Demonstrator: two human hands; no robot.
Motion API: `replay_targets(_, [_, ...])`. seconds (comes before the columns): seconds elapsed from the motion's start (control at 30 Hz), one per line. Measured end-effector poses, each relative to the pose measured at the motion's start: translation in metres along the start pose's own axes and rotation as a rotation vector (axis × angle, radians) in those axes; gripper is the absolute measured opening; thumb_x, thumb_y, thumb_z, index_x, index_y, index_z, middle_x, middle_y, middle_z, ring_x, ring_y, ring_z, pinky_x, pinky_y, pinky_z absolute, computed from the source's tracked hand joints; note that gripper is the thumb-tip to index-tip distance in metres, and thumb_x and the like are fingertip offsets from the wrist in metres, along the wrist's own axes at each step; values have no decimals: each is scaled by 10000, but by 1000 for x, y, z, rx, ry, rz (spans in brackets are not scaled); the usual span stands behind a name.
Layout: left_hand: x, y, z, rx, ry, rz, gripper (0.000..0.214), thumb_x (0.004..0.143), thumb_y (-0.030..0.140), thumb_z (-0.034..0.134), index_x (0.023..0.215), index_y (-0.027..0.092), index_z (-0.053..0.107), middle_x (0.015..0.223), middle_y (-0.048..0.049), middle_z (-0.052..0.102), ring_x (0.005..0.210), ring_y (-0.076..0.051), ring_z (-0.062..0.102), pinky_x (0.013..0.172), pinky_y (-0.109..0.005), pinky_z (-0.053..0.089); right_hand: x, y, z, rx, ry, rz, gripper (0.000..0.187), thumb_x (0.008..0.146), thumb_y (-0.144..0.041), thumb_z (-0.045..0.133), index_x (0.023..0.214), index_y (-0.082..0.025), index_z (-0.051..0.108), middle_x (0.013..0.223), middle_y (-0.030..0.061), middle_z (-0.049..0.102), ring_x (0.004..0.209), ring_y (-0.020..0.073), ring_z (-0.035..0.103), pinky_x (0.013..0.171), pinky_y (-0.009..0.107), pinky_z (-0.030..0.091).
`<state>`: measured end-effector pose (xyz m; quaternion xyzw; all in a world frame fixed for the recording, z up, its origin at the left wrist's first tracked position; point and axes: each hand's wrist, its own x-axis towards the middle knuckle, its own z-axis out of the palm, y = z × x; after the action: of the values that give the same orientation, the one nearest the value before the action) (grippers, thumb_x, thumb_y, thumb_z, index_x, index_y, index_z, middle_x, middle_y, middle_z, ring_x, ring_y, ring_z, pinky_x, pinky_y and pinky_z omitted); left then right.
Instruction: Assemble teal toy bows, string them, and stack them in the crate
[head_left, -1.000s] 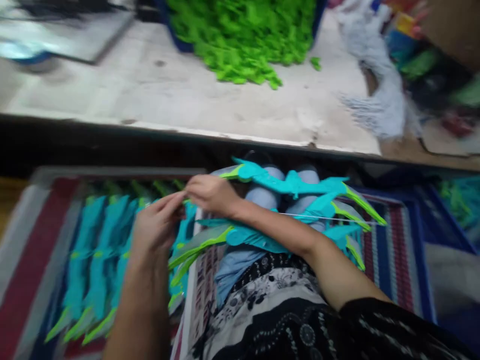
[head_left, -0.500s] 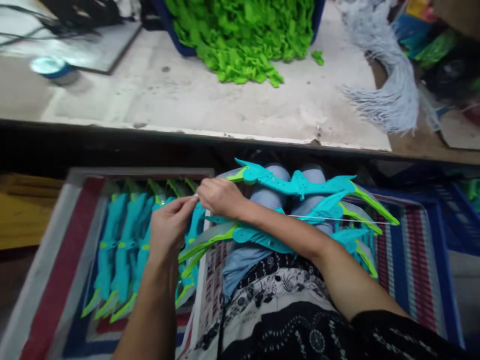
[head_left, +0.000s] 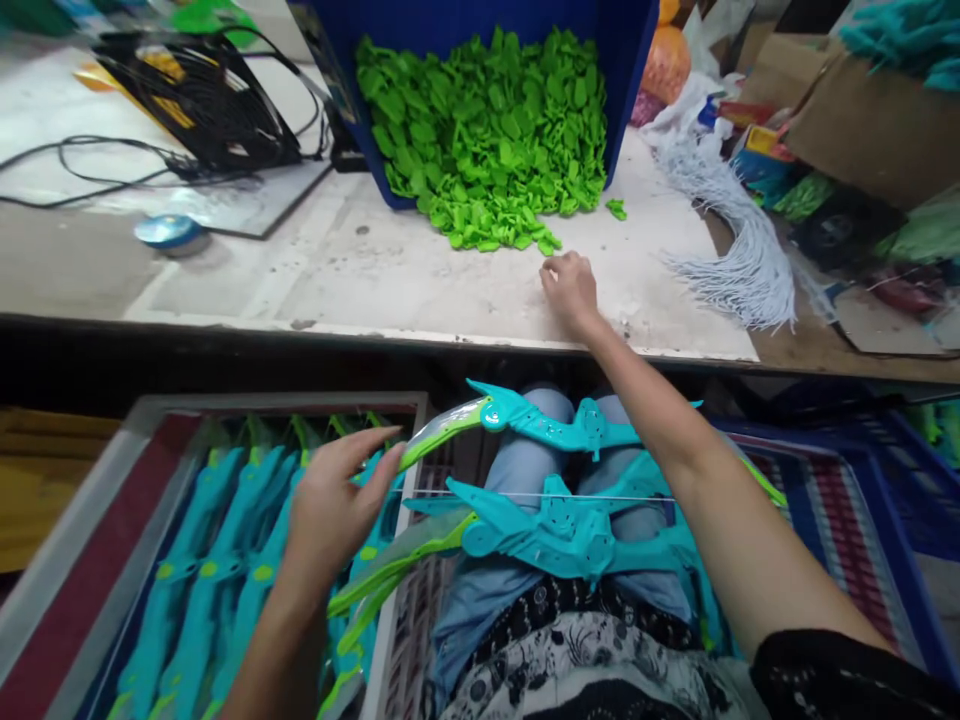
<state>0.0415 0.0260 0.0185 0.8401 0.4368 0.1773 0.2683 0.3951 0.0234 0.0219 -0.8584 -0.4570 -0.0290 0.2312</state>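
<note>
A turquoise toy bow (head_left: 555, 425) with lime-green limbs lies across the knees. My left hand (head_left: 337, 500) is closed on its left limb tip, thumb and index finger at the end. A thin white string runs below the bow, behind my right forearm. My right hand (head_left: 571, 285) reaches over the worktable, fingers bent and slightly apart, with nothing visible in them. Just beyond its fingertips lie small bright green plastic pieces (head_left: 495, 225), spilling from a blue bin (head_left: 634, 90). More turquoise bows (head_left: 525, 530) rest on the lap, nearer the body.
At left, a crate (head_left: 135, 470) lined with striped cloth holds several bows. A second striped crate (head_left: 862, 520) stands at right. On the worktable (head_left: 420, 295) are a black fan (head_left: 202, 100), a tape roll (head_left: 171, 233) and a bundle of white strings (head_left: 742, 250).
My right hand has left the bow's left tip and moved up and right onto the worktable near the green pieces. My left hand stays at the bow's tip. The view has tilted up.
</note>
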Motion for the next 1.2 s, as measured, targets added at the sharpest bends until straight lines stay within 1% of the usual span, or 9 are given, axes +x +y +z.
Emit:
replay_targets(0.17, [52,86,77,-58,-531,451,457,880,416,518,1229,141,624,1289,-136,648,1204,-261,593,1039,-380,454,74,32,40,-99,-11,0,283,971,-313,489,1087,-94,626,1133,159,561,1164,309,498,975,491,428])
replay_targets(0.33, [76,131,146,144,-980,436,621,847,382,582,1387,100,463,1270,-176,650,1164,-300,625,923,-337,489,86,55,65,-45,13,-143,342,1009,-210,289,976,-86,605,983,128,571,1104,276,528,949,492,434])
replay_targets(0.43, [82,134,162,201,-992,346,694,802,378,632,1404,90,440,1227,-175,670,1106,-305,649,848,-311,491,65,67,37,-26,-26,-134,215,946,-165,391,935,-104,597,938,106,585,1017,248,561,927,444,449])
replay_targets(0.57, [86,132,170,114,-959,253,420,813,338,606,1175,126,621,1104,-119,714,990,-258,670,758,-276,478,-6,76,-30,246,-48,-130,173,908,-231,464,889,-130,603,781,31,593,791,157,569,790,322,477])
replay_targets(0.7, [88,133,172,-10,-882,190,314,774,321,629,1036,151,659,961,-70,716,852,-212,652,684,-254,450,-91,83,-76,500,-395,-129,250,913,-294,475,895,-118,651,685,10,622,627,113,557,634,246,435])
replay_targets(0.77, [91,133,173,-110,-921,144,256,775,315,609,965,153,664,849,-41,688,740,-176,612,610,-241,418,-123,86,-78,487,-575,-129,243,896,-288,518,903,-122,695,709,22,670,638,121,590,630,240,427])
replay_targets(0.83, [92,132,175,-200,-976,76,203,793,312,570,872,147,658,709,-14,618,620,-142,532,533,-237,363,-144,89,-67,426,-637,-105,221,881,-251,548,928,-134,730,792,39,720,716,143,641,667,240,436])
replay_targets(1.0, [93,129,179,-315,-1008,17,164,769,293,586,762,137,636,591,27,483,532,-98,379,488,-237,268,-163,93,-33,260,-600,-135,217,919,-264,562,954,-188,762,951,60,749,884,179,682,757,245,448])
replay_targets(1.2, [96,126,176,-408,-1094,-36,159,694,304,621,747,156,641,579,37,480,550,-102,384,523,-240,290,-174,92,-22,127,-536,-242,255,970,-314,518,1038,-206,738,921,68,718,869,173,651,754,252,437])
